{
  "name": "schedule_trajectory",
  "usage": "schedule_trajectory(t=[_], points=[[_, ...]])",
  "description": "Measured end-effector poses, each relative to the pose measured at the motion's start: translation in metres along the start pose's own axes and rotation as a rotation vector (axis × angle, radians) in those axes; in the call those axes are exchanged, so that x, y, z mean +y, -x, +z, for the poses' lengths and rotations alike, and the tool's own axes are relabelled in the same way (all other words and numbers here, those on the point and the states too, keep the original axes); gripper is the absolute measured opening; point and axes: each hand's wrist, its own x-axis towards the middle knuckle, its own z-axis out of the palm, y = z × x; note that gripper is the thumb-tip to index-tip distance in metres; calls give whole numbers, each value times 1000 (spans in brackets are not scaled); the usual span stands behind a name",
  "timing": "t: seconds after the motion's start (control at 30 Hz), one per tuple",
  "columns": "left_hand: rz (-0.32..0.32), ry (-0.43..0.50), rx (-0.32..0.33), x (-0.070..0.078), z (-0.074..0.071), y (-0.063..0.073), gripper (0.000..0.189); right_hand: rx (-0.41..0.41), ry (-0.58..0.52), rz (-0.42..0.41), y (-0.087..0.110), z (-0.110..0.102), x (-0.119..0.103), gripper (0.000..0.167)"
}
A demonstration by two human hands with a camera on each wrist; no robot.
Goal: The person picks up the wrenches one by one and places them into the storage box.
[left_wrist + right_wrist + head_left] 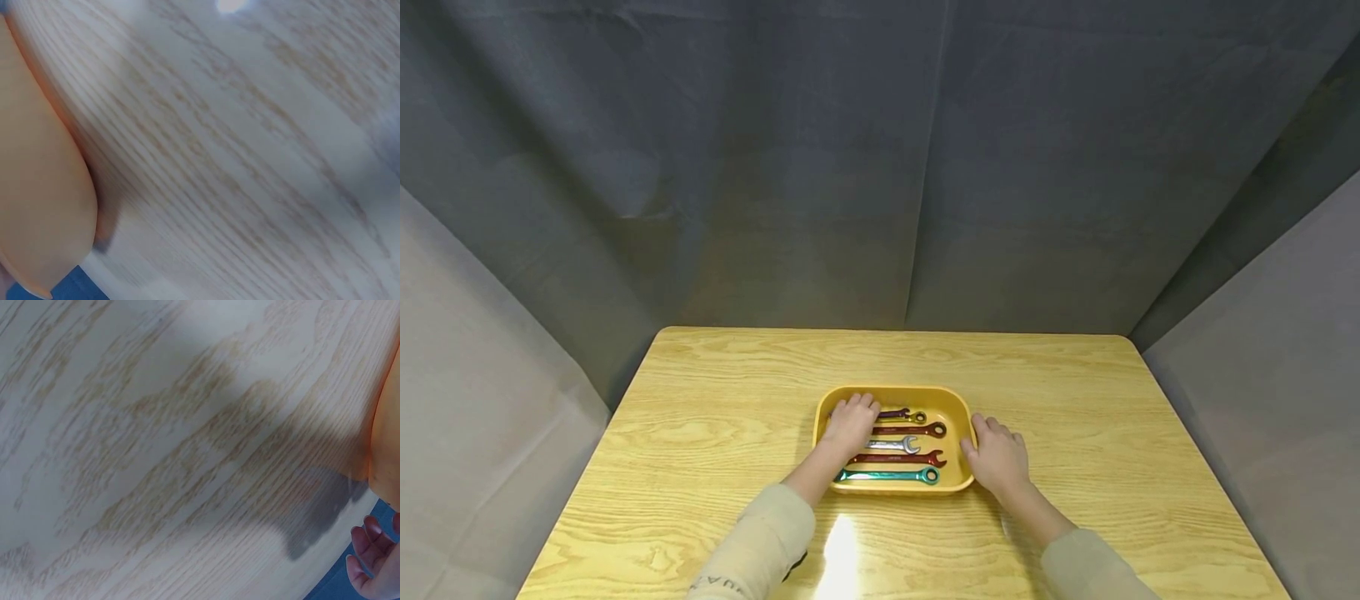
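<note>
A yellow tray [958,479] stands on the table with several wrenches lying side by side in it. My left hand [852,423] is over the tray's left end, covering the left parts of a purple wrench [895,413] and its neighbours; its fingertips are hidden from the tray side, so I cannot tell whether they grip. Nearer the front lie a silver wrench [895,445], a red wrench [898,458] and a green wrench [887,476]. At the right rim, my right hand [1000,457] holds the tray between thumb and forefinger. Its other fingers [369,540] hang loosely curled outside the wall.
The wooden table [730,400] extends around the tray, with glare at the front. Dark curtains [820,167] hang behind it, and pale panels [475,417] flank it. Both wrist views mostly show tabletop, with the tray's outer wall [44,169] at one side.
</note>
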Motion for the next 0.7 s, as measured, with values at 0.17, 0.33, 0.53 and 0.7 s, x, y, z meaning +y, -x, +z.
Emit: schedule_trajectory(t=[0.17,0.33,0.53,0.7], points=[[0,19,69,-5,-8,4,26,4,-3,0,-1,0,-1,41],[-8,46,170,-11,-17,11,26,-3,-2,0,-1,-2,-3,43],[-17,80,323,-22,-23,19,22,-23,8,13,-1,-3,0,44],[-44,105,345,-29,-29,26,22,-16,0,30,1,-4,2,43]])
